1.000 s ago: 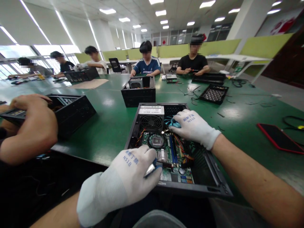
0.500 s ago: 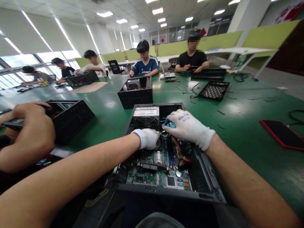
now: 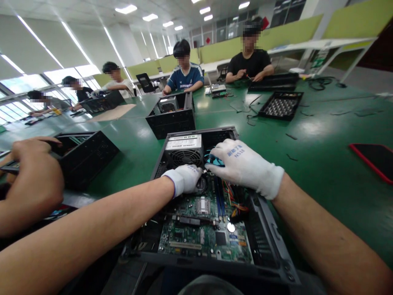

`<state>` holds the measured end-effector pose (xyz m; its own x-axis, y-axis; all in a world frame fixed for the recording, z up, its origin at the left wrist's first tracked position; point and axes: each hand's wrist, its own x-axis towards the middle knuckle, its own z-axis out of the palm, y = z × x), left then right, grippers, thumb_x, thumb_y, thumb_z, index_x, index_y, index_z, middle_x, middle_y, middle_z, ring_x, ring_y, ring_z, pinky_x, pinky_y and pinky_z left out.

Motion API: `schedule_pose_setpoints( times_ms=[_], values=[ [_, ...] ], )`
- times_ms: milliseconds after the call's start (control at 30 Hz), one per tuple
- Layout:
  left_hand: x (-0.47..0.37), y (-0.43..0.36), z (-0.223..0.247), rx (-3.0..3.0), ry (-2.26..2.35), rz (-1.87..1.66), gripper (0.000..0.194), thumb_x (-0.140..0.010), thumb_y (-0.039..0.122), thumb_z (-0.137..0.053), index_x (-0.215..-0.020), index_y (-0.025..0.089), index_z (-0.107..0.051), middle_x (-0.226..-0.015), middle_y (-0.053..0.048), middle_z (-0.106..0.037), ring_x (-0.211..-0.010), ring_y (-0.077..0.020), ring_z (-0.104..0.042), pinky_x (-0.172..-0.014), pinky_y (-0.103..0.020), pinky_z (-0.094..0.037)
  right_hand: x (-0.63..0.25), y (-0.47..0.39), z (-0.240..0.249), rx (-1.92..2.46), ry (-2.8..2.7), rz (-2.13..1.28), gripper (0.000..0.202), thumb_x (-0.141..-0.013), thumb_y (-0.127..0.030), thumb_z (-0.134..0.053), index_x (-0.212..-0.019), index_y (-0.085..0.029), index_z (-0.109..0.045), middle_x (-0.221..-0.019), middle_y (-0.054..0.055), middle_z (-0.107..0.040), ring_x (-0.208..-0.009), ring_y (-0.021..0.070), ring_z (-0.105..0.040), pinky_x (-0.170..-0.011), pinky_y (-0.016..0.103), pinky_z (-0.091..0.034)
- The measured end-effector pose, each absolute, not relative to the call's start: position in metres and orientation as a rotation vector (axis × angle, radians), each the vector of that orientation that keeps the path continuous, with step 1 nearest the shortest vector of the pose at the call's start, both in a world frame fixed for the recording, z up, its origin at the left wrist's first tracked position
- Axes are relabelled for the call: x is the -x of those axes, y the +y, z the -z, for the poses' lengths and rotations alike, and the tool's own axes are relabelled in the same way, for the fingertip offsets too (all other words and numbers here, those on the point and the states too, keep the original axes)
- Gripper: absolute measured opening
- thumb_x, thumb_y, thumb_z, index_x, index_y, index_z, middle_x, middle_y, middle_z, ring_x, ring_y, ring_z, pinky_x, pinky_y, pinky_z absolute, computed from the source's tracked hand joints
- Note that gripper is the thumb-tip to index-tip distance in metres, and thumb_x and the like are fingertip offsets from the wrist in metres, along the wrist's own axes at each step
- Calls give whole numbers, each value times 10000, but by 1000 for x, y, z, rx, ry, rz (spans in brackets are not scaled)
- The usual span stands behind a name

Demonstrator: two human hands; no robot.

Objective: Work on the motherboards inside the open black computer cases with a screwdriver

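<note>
An open computer case (image 3: 267, 229) lies in front of me, its motherboard (image 3: 196, 231) facing up. My right hand (image 3: 242, 166), in a white glove, is closed around blue-and-black handled pliers (image 3: 215, 159) just right of the power supply (image 3: 184, 149); their tips are hidden. The gloved fingers of my left hand (image 3: 187, 178) are pinched together beside a black CPU fan (image 3: 202, 184), close to the right fingertips. What they hold is hidden. Coloured cables (image 3: 235, 200) run along the right of the board, beside the blue memory slots (image 3: 220, 198).
On the left, a co-worker's bare arm (image 3: 37, 176) reaches over another black case (image 3: 87, 157). Beyond mine stands a further open case (image 3: 172, 116). A red-edged dark tablet (image 3: 376, 159) lies to the right on the green table (image 3: 325, 176). Several people sit across it.
The view has shifted slightly, bringing the case a little lower and left. Both hands stay close together beside the power supply, the right still gripping the pliers.
</note>
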<state>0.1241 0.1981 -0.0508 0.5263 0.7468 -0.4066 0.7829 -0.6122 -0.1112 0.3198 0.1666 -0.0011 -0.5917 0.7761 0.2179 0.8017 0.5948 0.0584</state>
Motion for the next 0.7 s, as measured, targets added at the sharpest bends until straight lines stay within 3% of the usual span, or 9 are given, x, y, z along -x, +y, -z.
schedule_pose_setpoints(
  times_ms=[267,500,700],
  values=[
    [-125,200,51,-2649,1296,628,502,-785,251,-773,-1273,186,-675,-1255,-116,-751,-1165,-290,-717,-1029,-350,-553,-320,168,5,1292,-2631,235,429,-1030,-526,-510,-1076,-154,-718,-1085,138,-723,-1014,281,-612,-863,364,-386],
    [-126,200,51,-2664,1243,649,537,-832,211,-740,-1352,127,-635,-1367,-160,-695,-1278,-307,-658,-1104,-361,-507,-320,168,5,1294,-2639,226,434,-1027,-529,-510,-1075,-148,-712,-1088,137,-727,-1026,289,-631,-865,369,-406],
    [-126,200,52,-2663,1255,664,516,-867,256,-722,-1362,142,-629,-1366,-146,-698,-1277,-302,-657,-1102,-353,-502,-320,168,3,1283,-2638,206,428,-1022,-536,-511,-1059,-159,-711,-1076,130,-731,-1023,289,-640,-872,375,-426]
  ],
)
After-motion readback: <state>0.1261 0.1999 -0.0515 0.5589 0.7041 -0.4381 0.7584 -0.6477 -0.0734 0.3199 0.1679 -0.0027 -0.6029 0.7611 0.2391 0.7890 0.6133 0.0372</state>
